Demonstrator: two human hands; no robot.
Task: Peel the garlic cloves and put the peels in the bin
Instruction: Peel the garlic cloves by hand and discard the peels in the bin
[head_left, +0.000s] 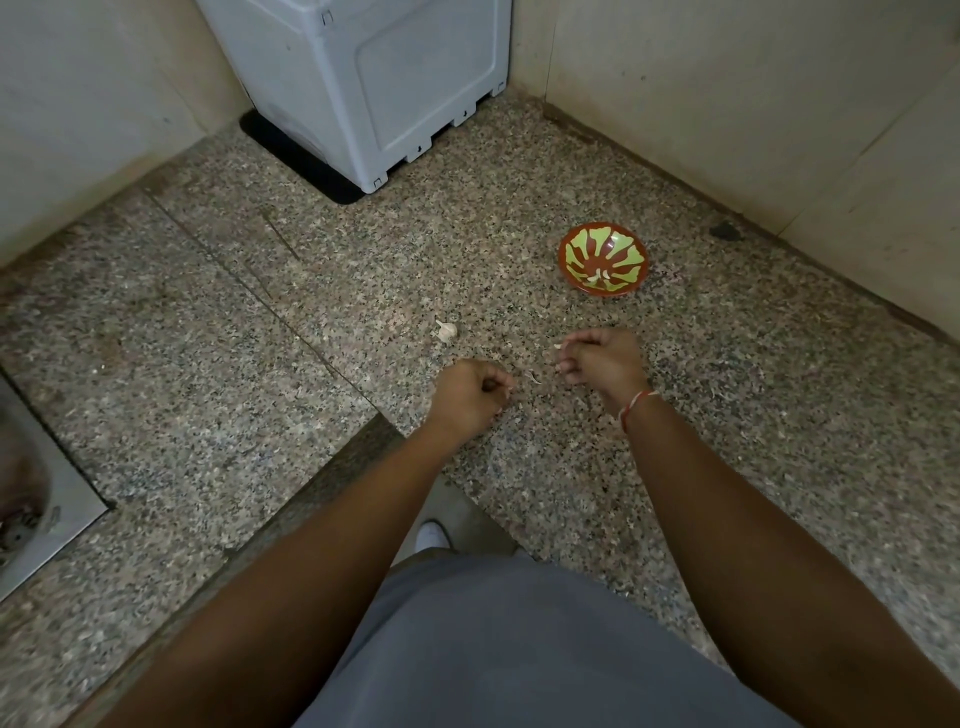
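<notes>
One bowl (602, 258) sits on the speckled granite tabletop (218, 338), round, red-brown with lime green splashes, a few pale peeled cloves (597, 278) in its bottom. One garlic bulb (447, 330), lumpy and papery white, lies left of the bowl and nearer the person. Right hand (602, 358) is just this side of the bowl, grip curled and pinching one small pale garlic clove (557, 346) at the fingertips. Left hand (470, 395) is further left of that, fingers curled in; can't tell if it holds anything. One thin peel scrap (532, 376) lies between the two hands. Boxy grey plastic appliance (363, 83) stands in the corner, well beyond the bowl.
</notes>
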